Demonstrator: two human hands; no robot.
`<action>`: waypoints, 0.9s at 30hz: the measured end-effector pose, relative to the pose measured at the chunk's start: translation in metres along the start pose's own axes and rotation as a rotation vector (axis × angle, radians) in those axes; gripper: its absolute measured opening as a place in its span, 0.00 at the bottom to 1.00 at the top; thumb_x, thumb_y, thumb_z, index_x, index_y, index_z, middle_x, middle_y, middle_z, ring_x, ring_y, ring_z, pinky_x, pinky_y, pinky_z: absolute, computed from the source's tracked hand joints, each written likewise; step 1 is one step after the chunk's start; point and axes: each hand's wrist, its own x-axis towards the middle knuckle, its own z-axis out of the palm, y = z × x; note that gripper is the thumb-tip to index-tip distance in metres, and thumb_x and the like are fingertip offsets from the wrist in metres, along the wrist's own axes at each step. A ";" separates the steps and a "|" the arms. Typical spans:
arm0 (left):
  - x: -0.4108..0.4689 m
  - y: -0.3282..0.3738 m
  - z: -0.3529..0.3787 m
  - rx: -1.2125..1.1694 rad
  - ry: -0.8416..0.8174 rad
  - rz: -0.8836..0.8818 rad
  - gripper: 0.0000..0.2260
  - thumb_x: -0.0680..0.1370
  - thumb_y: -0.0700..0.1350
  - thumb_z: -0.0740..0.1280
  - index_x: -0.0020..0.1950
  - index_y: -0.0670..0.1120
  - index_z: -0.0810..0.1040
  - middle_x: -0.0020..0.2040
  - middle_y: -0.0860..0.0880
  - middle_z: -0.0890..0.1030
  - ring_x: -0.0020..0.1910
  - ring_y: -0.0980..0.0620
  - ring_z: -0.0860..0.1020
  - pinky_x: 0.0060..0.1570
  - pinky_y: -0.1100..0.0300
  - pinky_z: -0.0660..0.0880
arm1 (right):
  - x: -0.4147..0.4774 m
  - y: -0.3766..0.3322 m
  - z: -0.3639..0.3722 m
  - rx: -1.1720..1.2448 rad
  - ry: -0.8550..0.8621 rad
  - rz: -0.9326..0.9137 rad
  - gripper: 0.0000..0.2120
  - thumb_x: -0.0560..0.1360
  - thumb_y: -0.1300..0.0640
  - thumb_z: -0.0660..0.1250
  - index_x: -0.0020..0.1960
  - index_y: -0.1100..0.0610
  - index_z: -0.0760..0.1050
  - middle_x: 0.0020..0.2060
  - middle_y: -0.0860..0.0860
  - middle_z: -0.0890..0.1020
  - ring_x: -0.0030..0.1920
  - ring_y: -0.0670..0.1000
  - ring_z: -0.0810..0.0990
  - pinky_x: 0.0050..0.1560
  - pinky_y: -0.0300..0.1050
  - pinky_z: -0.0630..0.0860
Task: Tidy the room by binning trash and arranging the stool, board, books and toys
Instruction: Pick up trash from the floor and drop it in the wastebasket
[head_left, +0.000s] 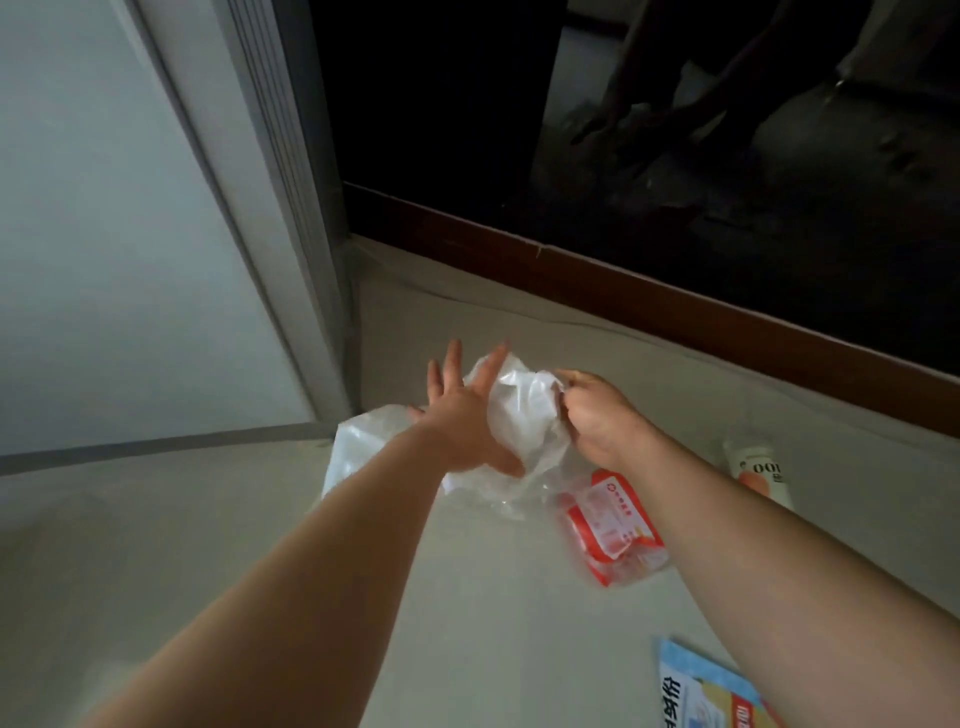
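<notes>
A person tidying a room crouches over a pale floor (467, 597) and works a crumpled clear plastic bag (524, 410), which sits in the middle of the scene between both arms, its loose tail trailing to the left. The left grip (462, 415) is spread wide, palm against the film, while the right grip (597, 415) pinches a fold of the bag's far edge between thumb and curled fingers. The step in hand appears to be opening or gathering the bag for trash. It would go best if the right pinch held firm while the spread left fingers slid inside to part the layers, since thin film tends to cling and slip. Just near of the bag and right of it lies a red-and-white packet (613, 525) with a round emblem and print too small to read. Farther right lies a white bottle (761, 470), its label showing digits that look like "100". At the near right edge a blue-and-yellow printed sheet or booklet (711, 691) carries large dark Chinese characters, blurred and only partly in view. A brown skirting board (675, 306) runs along the far side, and a grey door frame (291, 208) rises at left.
</notes>
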 end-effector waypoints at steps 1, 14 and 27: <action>-0.001 -0.001 0.006 -0.043 -0.002 0.008 0.56 0.59 0.55 0.81 0.74 0.67 0.45 0.77 0.52 0.33 0.77 0.41 0.37 0.70 0.32 0.55 | -0.003 0.001 0.001 0.066 -0.016 0.004 0.14 0.76 0.71 0.59 0.41 0.57 0.78 0.36 0.56 0.81 0.34 0.52 0.79 0.36 0.41 0.76; -0.024 0.005 0.041 -0.264 0.361 0.034 0.08 0.74 0.37 0.62 0.48 0.46 0.78 0.46 0.44 0.80 0.43 0.45 0.78 0.39 0.64 0.65 | -0.042 0.046 -0.011 0.078 -0.020 0.229 0.35 0.59 0.33 0.75 0.62 0.40 0.69 0.56 0.49 0.79 0.51 0.54 0.82 0.44 0.53 0.82; -0.067 0.005 0.045 -0.831 0.032 -0.195 0.43 0.58 0.65 0.74 0.69 0.55 0.63 0.68 0.48 0.66 0.63 0.45 0.72 0.61 0.51 0.73 | -0.055 0.050 0.001 0.397 0.145 0.029 0.11 0.69 0.72 0.65 0.45 0.60 0.79 0.44 0.61 0.84 0.46 0.62 0.84 0.51 0.57 0.80</action>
